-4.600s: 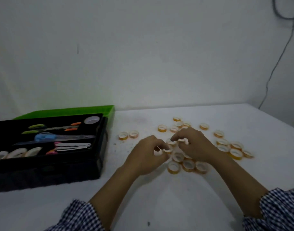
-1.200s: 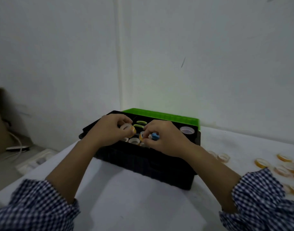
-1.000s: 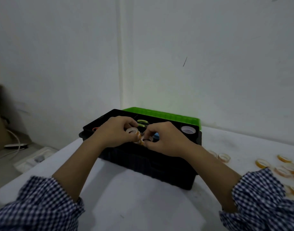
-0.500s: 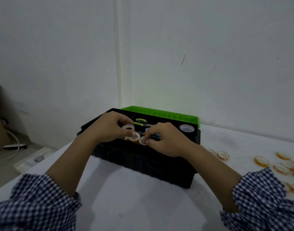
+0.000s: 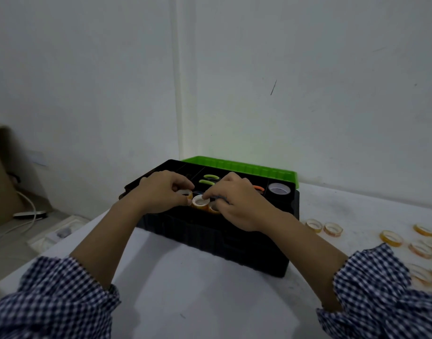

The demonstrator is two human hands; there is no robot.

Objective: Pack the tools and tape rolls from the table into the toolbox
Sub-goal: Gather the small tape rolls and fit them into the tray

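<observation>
The black toolbox (image 5: pixel 210 236) with its green lid (image 5: pixel 246 166) stands on the white table, tools with green and orange handles lying inside. Both hands are over its front compartment. My left hand (image 5: pixel 161 195) pinches a small tape roll (image 5: pixel 184 193). My right hand (image 5: pixel 237 204) has its curled fingers on a stack of small orange tape rolls (image 5: pixel 200 203) at the front rim. A larger white tape roll (image 5: pixel 279 188) sits in the right rear compartment. Several small orange rolls (image 5: pixel 391 238) lie loose on the table at the right.
The table (image 5: pixel 198 289) ends at the left, where the floor holds a white cable (image 5: pixel 26 216) and a cardboard box (image 5: pixel 2 177). A white wall corner rises right behind the toolbox. My checked sleeves fill the lower corners.
Both hands carried small tape rolls from the pile on the table to the toolbox and have lowered them into the front compartment; over the last second they shifted only slightly.
</observation>
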